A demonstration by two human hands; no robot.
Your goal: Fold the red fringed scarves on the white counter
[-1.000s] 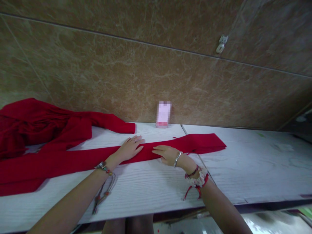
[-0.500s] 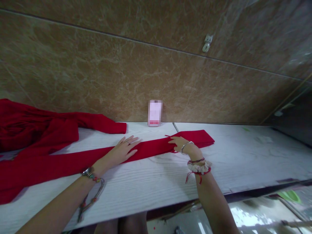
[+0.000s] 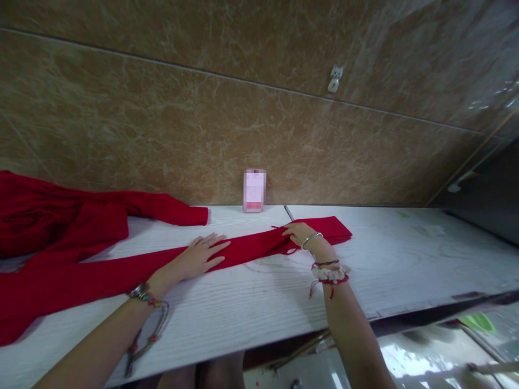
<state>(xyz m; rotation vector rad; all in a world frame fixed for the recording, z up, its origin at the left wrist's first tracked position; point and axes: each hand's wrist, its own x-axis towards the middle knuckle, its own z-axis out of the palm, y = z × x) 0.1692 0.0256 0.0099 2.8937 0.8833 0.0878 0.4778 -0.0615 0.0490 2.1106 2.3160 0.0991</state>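
A long narrow length of red cloth (image 3: 121, 273) runs across the white tabletop, its folded end (image 3: 330, 229) lying to the right. I cannot tell whether it is a sleeve, a trouser leg or a belt. My left hand (image 3: 198, 257) rests flat on its middle, fingers spread. Further right, my right hand (image 3: 299, 233) has its fingers curled down on the cloth, where small creases gather. Thin red cord loops (image 3: 290, 251) show beside these fingers. The fingertips of the right hand are partly hidden in the fabric.
A bunched red garment (image 3: 60, 216) with a sleeve-like part lies at the back left. A phone (image 3: 254, 190) leans against the brown tiled wall (image 3: 162, 124). The white table (image 3: 259, 302) has its front edge close to me. A green basin (image 3: 478, 322) sits below at right.
My left hand has shifted slightly left along the cloth. Under my right hand the fabric looks more creased. The whole view has moved a little.
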